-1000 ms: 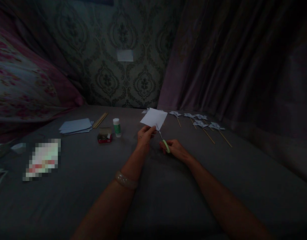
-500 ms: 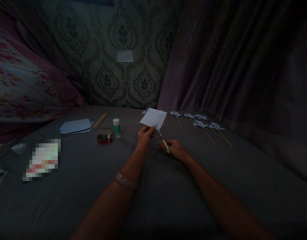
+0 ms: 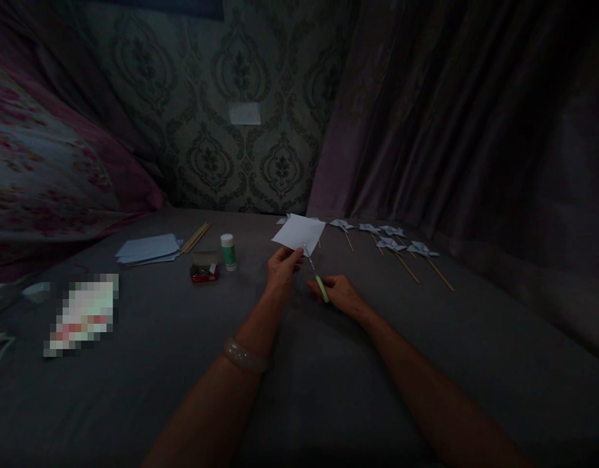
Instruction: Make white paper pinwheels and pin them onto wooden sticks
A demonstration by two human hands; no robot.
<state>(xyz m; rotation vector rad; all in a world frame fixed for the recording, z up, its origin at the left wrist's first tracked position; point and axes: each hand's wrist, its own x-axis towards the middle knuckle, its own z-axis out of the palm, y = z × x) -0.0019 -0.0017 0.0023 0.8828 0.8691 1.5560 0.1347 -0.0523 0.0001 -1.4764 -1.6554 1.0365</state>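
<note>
My left hand (image 3: 281,268) pinches the near corner of a white square of paper (image 3: 299,233) and holds it up above the grey bedsheet (image 3: 299,364). A pale bangle circles that wrist. My right hand (image 3: 339,292) grips small green-handled scissors (image 3: 317,278). Their blades point up and meet the paper's lower edge, just right of my left fingers. Both forearms reach in from the bottom of the view.
Several finished paper pinwheels on wooden sticks (image 3: 401,247) lie at the right. A glue bottle (image 3: 227,251), a red tin of pins (image 3: 204,268), loose sticks (image 3: 196,236) and stacked paper squares (image 3: 147,249) sit at the left. A floral pillow (image 3: 45,175) and a curtain (image 3: 465,130) flank the bed.
The view has tipped slightly, so everything sits a little lower. The scissors have shifted slightly left at the paper's edge. My left hand keeps its hold on the paper.
</note>
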